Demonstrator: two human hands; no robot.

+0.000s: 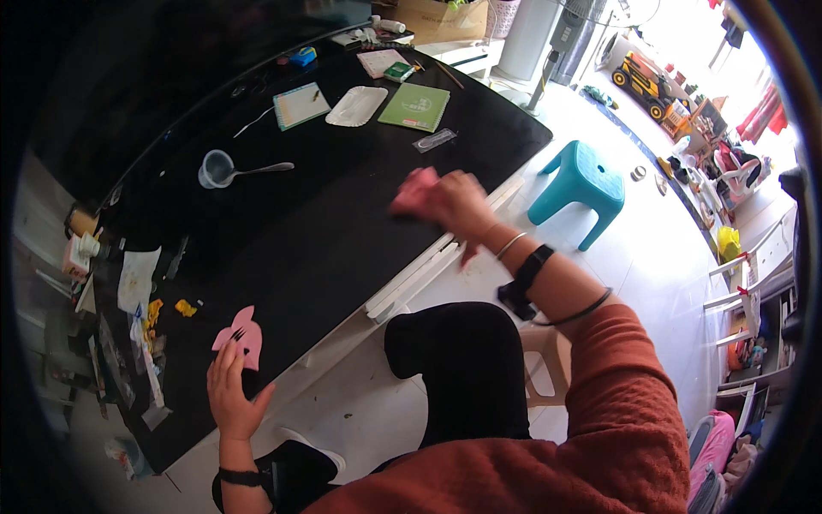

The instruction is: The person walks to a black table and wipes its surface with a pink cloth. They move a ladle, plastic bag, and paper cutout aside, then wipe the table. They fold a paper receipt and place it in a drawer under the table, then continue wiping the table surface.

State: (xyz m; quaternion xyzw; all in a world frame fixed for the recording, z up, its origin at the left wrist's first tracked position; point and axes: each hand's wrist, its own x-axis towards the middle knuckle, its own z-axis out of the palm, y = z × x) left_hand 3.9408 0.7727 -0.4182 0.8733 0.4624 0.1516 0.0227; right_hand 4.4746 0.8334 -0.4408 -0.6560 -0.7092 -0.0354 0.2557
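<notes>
My right hand (463,204), a little blurred, grips a crumpled pink cloth (419,194) over the right part of the black tabletop (308,238). A loose end of it hangs below my wrist. At the lower left, my left hand (232,390) lies with its fingertips on a pink animal-shaped cutout (252,335) with black markings. Farther back, a metal spoon (266,168) lies against a clear plastic cup (217,169). Behind the cloth are a small clear packet (435,140), a green spiral notebook (415,106) and a white paper tray (357,106).
Yellow scraps (185,308) and a white paper sheet (137,279) lie near the table's left end. An open notepad (300,105) rests farther back. A teal plastic stool (587,180) stands on the floor to the right, near a standing fan (565,32).
</notes>
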